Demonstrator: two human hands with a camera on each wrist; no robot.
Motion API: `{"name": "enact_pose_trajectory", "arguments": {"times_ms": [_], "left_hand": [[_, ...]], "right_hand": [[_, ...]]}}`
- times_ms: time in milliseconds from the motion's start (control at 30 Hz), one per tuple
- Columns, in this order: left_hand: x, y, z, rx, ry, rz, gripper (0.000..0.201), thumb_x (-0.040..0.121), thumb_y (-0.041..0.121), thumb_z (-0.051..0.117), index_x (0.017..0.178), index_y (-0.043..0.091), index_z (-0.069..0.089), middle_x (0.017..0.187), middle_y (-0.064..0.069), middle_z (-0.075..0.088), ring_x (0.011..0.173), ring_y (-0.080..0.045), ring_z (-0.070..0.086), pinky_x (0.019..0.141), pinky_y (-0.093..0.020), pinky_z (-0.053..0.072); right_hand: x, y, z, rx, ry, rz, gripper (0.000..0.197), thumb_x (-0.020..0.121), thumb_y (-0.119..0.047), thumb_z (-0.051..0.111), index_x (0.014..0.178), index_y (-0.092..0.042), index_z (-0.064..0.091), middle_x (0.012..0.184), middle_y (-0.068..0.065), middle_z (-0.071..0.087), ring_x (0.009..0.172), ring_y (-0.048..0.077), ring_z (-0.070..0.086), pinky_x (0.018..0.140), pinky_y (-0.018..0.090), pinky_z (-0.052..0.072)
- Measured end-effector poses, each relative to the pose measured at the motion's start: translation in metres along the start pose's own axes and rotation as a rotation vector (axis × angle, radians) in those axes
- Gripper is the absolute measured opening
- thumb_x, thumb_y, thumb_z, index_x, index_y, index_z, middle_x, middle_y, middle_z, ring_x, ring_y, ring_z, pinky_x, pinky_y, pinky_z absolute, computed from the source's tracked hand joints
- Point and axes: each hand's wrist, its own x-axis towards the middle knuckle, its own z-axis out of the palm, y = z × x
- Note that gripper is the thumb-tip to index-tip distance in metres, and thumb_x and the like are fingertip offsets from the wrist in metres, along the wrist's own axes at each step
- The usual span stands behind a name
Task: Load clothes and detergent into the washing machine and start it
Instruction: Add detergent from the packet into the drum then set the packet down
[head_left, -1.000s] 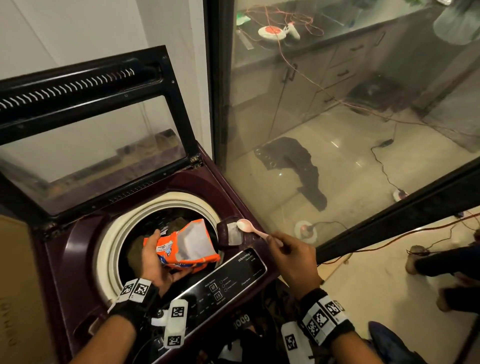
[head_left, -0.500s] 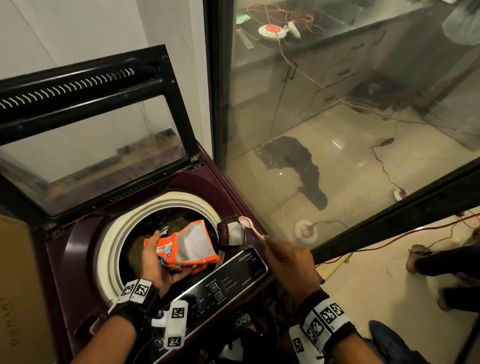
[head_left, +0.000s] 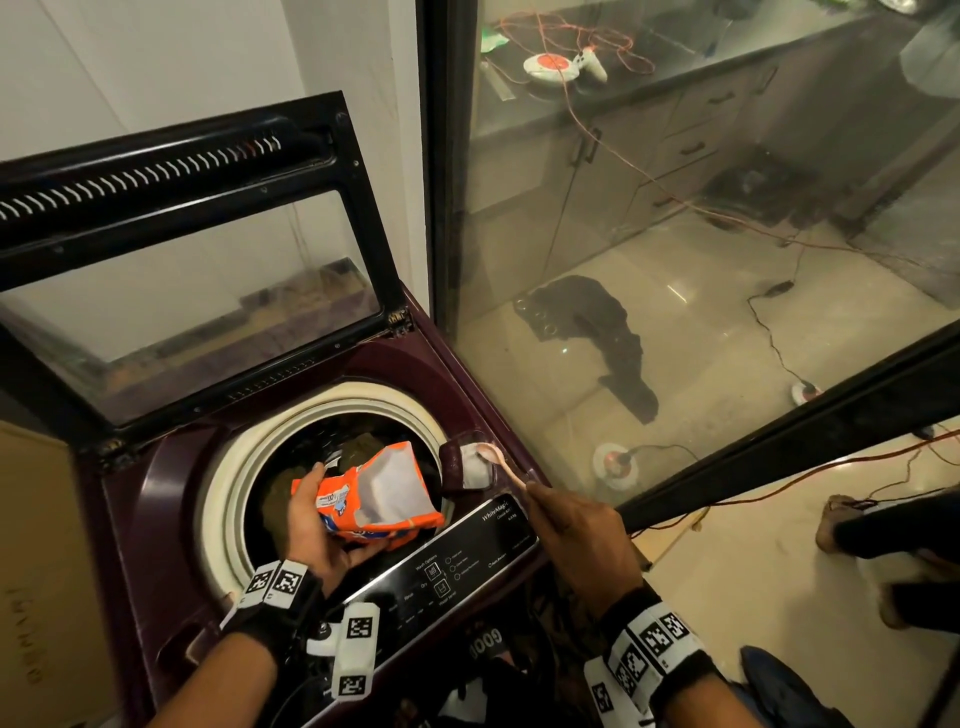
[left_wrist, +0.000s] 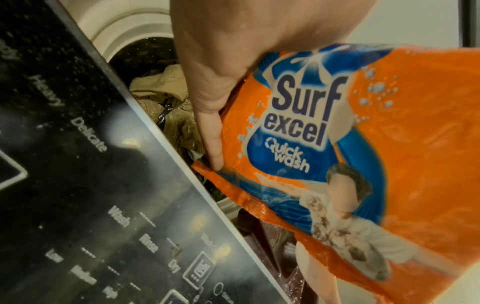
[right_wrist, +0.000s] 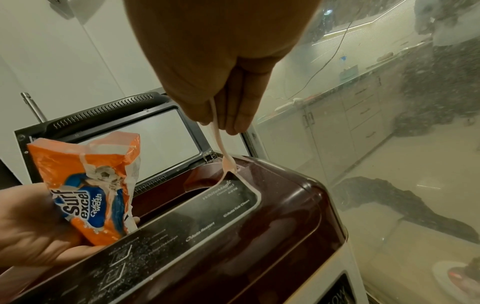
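A maroon top-loading washing machine stands with its glass lid raised. Olive and dark clothes lie in the drum. My left hand grips an open orange detergent packet over the drum. My right hand pinches the handle of a pink plastic spoon. The spoon's bowl sits at the detergent compartment, which holds white powder, right of the drum.
The black control panel runs along the machine's front edge. A glass partition stands right of the machine, with a kitchen counter, cables and a dark cloth behind it. A cardboard box is at the left. Another person's feet are at the right.
My right hand has moved left and forward, bringing the spoon's bowl down to the detergent compartment. The left hand and the packet have stayed over the drum.
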Motion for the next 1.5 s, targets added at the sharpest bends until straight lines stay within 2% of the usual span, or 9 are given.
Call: {"name": "enact_pose_trajectory", "arguments": {"times_ms": [467, 567, 667, 767, 900, 1066, 1166, 1333, 1500], "left_hand": [[-0.014, -0.004, -0.001, 0.002, -0.017, 0.037, 0.083, 0.07, 0.072, 0.064, 0.123, 0.008, 0.064, 0.118, -0.028, 0.068, 0.112, -0.048, 0.063, 0.098, -0.065, 0.047], [-0.016, -0.002, 0.0, -0.01, -0.018, 0.039, 0.08, 0.074, 0.071, 0.062, 0.123, 0.008, 0.063, 0.118, -0.028, 0.067, 0.111, -0.049, 0.063, 0.097, -0.063, 0.048], [-0.017, 0.0, -0.001, -0.031, -0.043, 0.035, 0.083, 0.071, 0.074, 0.064, 0.126, 0.011, 0.061, 0.12, -0.028, 0.066, 0.11, -0.05, 0.063, 0.09, -0.064, 0.052], [-0.018, 0.001, -0.002, -0.059, -0.051, 0.041, 0.089, 0.065, 0.077, 0.068, 0.129, 0.015, 0.06, 0.123, -0.027, 0.065, 0.11, -0.052, 0.062, 0.089, -0.069, 0.05], [-0.021, 0.003, -0.002, -0.048, -0.084, 0.031, 0.099, 0.056, 0.081, 0.072, 0.129, 0.015, 0.06, 0.123, -0.028, 0.065, 0.11, -0.054, 0.062, 0.093, -0.072, 0.047], [-0.03, 0.001, 0.002, 0.009, -0.082, 0.075, 0.1, 0.057, 0.086, 0.066, 0.128, 0.015, 0.061, 0.119, -0.026, 0.068, 0.109, -0.049, 0.064, 0.091, -0.069, 0.049], [-0.039, 0.001, 0.007, 0.01, -0.103, 0.048, 0.104, 0.055, 0.091, 0.062, 0.125, 0.013, 0.064, 0.116, -0.027, 0.069, 0.11, -0.05, 0.063, 0.097, -0.071, 0.044], [-0.054, 0.005, 0.009, -0.046, -0.172, 0.03, 0.09, 0.076, 0.089, 0.037, 0.12, 0.017, 0.069, 0.116, -0.029, 0.069, 0.111, -0.05, 0.063, 0.099, -0.072, 0.041], [-0.057, 0.018, 0.002, -0.046, -0.132, 0.076, 0.088, 0.078, 0.088, 0.038, 0.128, 0.021, 0.065, 0.123, -0.024, 0.067, 0.12, -0.048, 0.058, 0.101, -0.071, 0.04]], "right_hand": [[0.001, -0.003, 0.006, -0.049, -0.032, 0.017, 0.035, 0.104, -0.043, 0.045, 0.127, -0.029, 0.067, 0.116, -0.01, 0.074, 0.094, 0.004, 0.071, 0.081, 0.031, 0.061], [0.004, -0.011, 0.001, 0.004, -0.004, 0.022, 0.022, 0.104, -0.036, 0.053, 0.115, -0.026, 0.069, 0.095, -0.013, 0.071, 0.075, -0.008, 0.061, 0.072, 0.013, 0.054], [0.007, -0.025, -0.009, 0.112, 0.15, 0.022, 0.019, 0.099, -0.025, 0.064, 0.115, -0.018, 0.072, 0.097, -0.008, 0.073, 0.076, -0.011, 0.058, 0.072, 0.001, 0.043], [0.01, -0.045, -0.02, 0.275, 0.348, 0.011, 0.021, 0.095, -0.014, 0.067, 0.116, -0.012, 0.071, 0.103, -0.006, 0.072, 0.089, -0.003, 0.065, 0.079, 0.008, 0.05], [0.012, -0.07, -0.034, 0.444, 0.406, -0.016, 0.021, 0.097, -0.009, 0.065, 0.116, -0.017, 0.066, 0.099, -0.007, 0.069, 0.087, 0.012, 0.068, 0.073, 0.028, 0.057], [0.025, -0.093, -0.03, 0.375, 0.185, -0.158, 0.015, 0.1, -0.016, 0.062, 0.115, -0.02, 0.064, 0.107, -0.013, 0.068, 0.095, 0.003, 0.067, 0.077, 0.033, 0.058], [0.04, -0.11, -0.014, 0.205, 0.017, -0.28, 0.01, 0.1, -0.024, 0.062, 0.106, -0.021, 0.069, 0.104, -0.01, 0.071, 0.094, 0.011, 0.062, 0.08, 0.039, 0.055], [0.057, -0.139, 0.002, 0.198, -0.122, -0.346, 0.025, 0.095, -0.04, 0.065, 0.112, -0.024, 0.073, 0.115, -0.01, 0.059, 0.104, 0.006, 0.05, 0.088, 0.03, 0.048], [0.055, -0.15, -0.001, 0.269, -0.241, -0.237, 0.103, 0.072, -0.068, 0.076, 0.154, -0.034, 0.024, 0.151, -0.013, 0.023, 0.138, 0.005, 0.031, 0.112, 0.025, 0.034]]}}
